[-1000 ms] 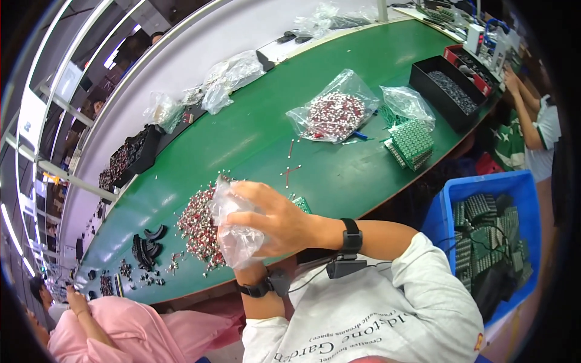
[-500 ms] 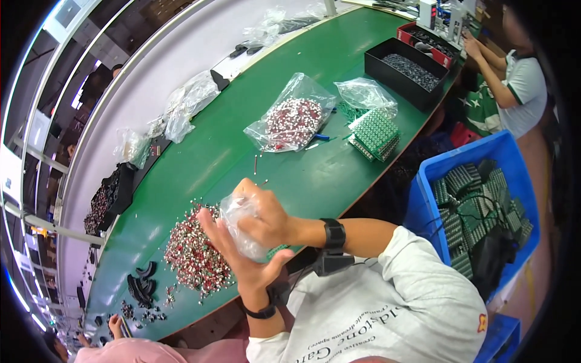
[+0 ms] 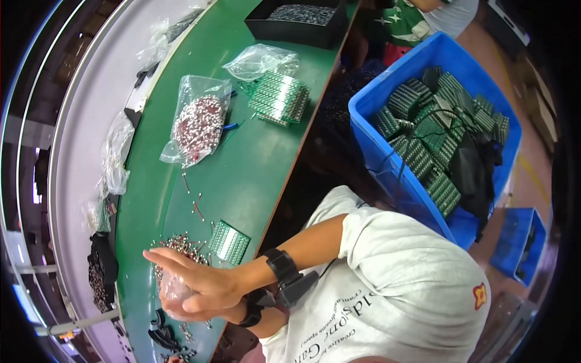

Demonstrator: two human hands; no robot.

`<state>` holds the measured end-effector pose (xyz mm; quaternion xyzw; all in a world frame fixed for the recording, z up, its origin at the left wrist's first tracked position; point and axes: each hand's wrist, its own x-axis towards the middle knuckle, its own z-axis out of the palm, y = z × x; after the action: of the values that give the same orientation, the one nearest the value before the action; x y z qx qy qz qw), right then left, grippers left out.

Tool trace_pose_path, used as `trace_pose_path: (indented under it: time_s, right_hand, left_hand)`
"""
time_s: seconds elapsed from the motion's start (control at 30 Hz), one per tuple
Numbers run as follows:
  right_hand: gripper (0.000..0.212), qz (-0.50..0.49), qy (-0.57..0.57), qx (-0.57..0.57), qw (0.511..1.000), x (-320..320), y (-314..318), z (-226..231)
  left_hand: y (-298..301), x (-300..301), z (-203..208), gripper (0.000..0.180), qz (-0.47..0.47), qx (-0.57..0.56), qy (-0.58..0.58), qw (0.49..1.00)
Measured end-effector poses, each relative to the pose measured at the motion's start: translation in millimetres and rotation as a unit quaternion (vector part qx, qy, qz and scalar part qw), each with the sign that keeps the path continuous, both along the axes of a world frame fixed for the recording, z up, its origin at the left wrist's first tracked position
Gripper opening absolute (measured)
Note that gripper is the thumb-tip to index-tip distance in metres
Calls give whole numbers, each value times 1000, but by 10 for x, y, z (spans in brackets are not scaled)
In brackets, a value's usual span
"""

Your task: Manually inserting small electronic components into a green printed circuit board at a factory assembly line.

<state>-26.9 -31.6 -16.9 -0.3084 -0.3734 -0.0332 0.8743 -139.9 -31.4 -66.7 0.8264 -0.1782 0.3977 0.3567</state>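
My right hand lies over a crumpled clear plastic bag, its fingers stretched forward and the bag pressed beneath its palm. From below, my left hand cups the same bag; most of its fingers are hidden by the bag and the right hand. Just beyond the hands, a heap of small red and white parts shows in part. A green circuit board panel rests on the table beside my right wrist.
On the green table stand a clear bag of red and white parts, a stack of circuit boards and a black box. Black curved pieces lie near my left hand. A blue bin full of boards is at right.
My view has turned toward the right, bringing more of the blue bin in. My right hand has come down over the bag and left hand. The single board panel is now uncovered.
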Motion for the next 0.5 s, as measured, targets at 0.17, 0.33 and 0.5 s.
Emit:
trace_pose_path:
  time_s: [0.17,0.33,0.5]
  right_hand:
    - [70,-282,-146,-68,946,103,-332,4]
    - [57,-266,-297,-101,912,118,-470,-83]
    - [43,-346,-327,-169,863,195,-619,16]
  left_hand:
    - [66,-87,-192,62,-16,-10,53,998]
    - [167,-299,-236,59,68,-9,79,994]
    - [582,538,16,56,280,1,53,958]
